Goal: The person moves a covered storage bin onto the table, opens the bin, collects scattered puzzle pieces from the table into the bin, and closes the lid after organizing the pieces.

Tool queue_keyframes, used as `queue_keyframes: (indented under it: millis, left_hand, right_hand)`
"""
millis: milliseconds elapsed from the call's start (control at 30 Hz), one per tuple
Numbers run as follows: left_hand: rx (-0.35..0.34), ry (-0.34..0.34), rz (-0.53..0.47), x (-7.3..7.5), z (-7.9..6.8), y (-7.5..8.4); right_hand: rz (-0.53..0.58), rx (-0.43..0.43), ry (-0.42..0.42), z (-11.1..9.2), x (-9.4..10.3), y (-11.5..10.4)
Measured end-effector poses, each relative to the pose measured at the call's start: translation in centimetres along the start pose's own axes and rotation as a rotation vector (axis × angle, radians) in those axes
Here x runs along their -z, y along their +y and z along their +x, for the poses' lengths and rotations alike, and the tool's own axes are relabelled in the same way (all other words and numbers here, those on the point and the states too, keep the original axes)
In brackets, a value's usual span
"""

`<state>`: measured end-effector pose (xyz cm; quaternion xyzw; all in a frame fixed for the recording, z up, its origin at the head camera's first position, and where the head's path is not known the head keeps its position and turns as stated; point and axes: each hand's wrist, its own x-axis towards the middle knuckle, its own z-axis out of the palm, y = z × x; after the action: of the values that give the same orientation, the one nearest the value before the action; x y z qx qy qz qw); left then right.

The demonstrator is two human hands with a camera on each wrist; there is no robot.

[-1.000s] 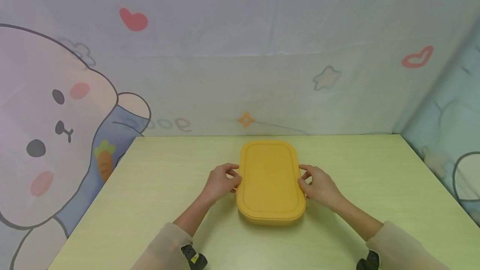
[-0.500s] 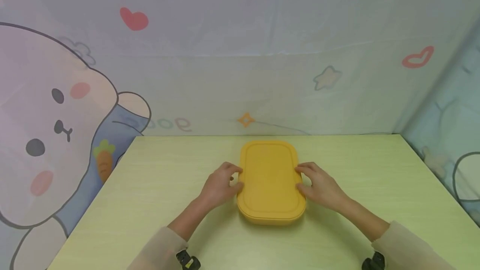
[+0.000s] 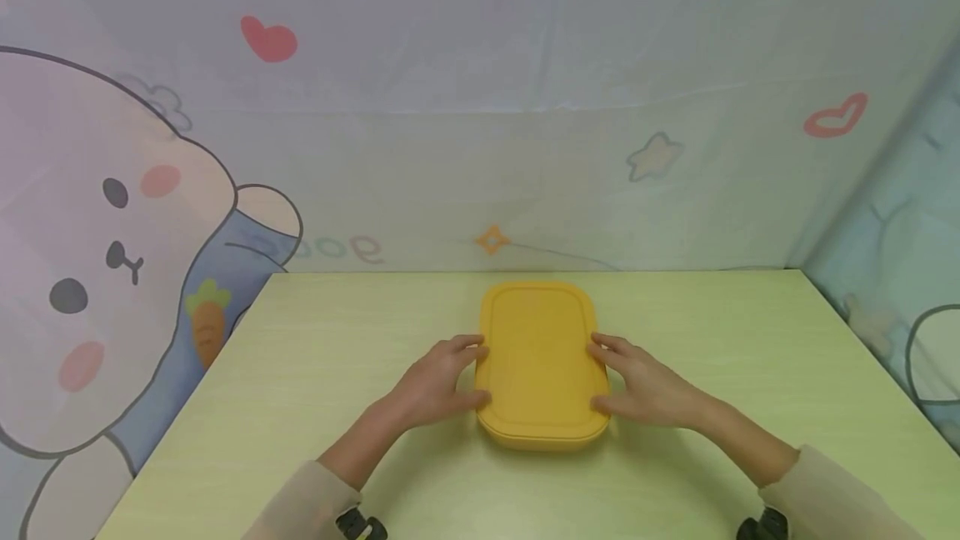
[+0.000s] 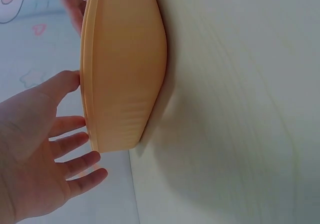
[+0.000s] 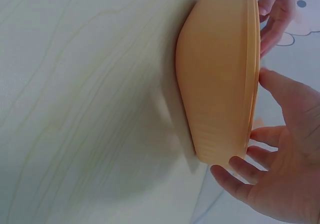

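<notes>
A yellow food storage box point(image 3: 542, 361) with rounded corners and a flat lid sits lengthwise on the table. At its left edge is my left hand point(image 3: 431, 386), thumb and fingers spread apart, fingertips at the lid's rim. My right hand point(image 3: 652, 390) mirrors it on the right edge. In the left wrist view, the left thumb meets the lid rim of the box point(image 4: 125, 64) and the other fingers of the left hand point(image 4: 35, 154) stretch out along it. The right wrist view shows the right hand point(image 5: 290, 169) likewise, its thumb on the rim and its lower fingers reaching past the box's end.
The pale wood-grain table point(image 3: 337, 340) extends to both sides of the box. Behind it hangs a printed curtain point(image 3: 450, 107) with hearts, stars and a cartoon bear, and its side panel point(image 3: 900, 257) runs along the right edge.
Both hands have loosened from pinching the lid's sides to spread fingers at its rim. Thumbs slid toward the near end, and the wrists moved slightly outward. The box has stayed put.
</notes>
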<state>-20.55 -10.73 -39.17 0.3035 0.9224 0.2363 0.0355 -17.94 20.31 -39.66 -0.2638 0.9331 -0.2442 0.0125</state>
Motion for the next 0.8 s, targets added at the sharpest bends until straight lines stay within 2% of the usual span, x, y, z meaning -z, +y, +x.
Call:
queue_keyframes:
  millis: [233, 800]
  left_hand:
    - [-0.033, -0.036, 0.038, 0.04, -0.23, -0.21]
    - [-0.067, -0.029, 0.052, 0.05, -0.19, -0.12]
  right_hand:
    - [0.0, 0.047, -0.075, -0.31, 0.28, -0.09]
    - [-0.069, 0.072, -0.06, -0.33, 0.33, -0.16]
